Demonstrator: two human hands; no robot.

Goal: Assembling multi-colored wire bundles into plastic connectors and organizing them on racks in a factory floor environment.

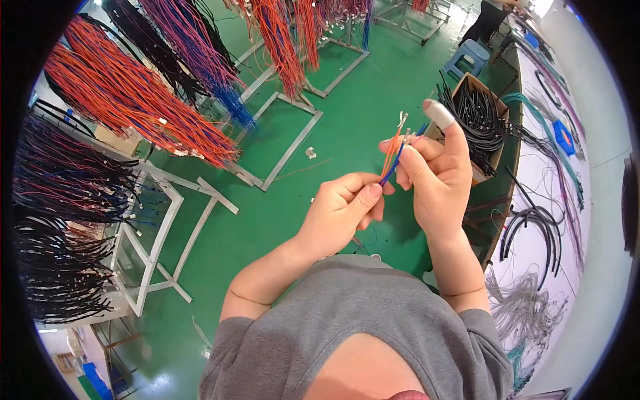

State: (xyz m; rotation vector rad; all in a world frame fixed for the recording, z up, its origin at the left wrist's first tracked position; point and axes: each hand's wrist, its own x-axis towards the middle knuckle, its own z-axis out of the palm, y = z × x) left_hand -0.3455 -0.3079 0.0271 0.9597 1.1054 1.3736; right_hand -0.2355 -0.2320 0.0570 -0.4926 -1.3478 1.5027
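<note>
Orange and blue wires (pixel 392 160) with small metal terminals at their tips stand up between my two hands in the middle of the view. My left hand (pixel 348 205) is closed, pinching the wires low down between thumb and fingertips. Higher up, near the terminals, my right hand (pixel 437 170) has its thumb and bent fingers closed on the same wires. The right index finger points upward and wears a white wrap around its tip. The lower ends of the wires are hidden behind my left hand.
Bundles of orange wires (pixel 147 90) and black cables (pixel 60 267) hang from metal racks (pixel 157 247) on the left. At right, a cardboard box (pixel 501 107) of black tubes stands beside a long white table (pixel 533 167) holding wires. A blue stool (pixel 469 57) and another person (pixel 483 25) are farther back.
</note>
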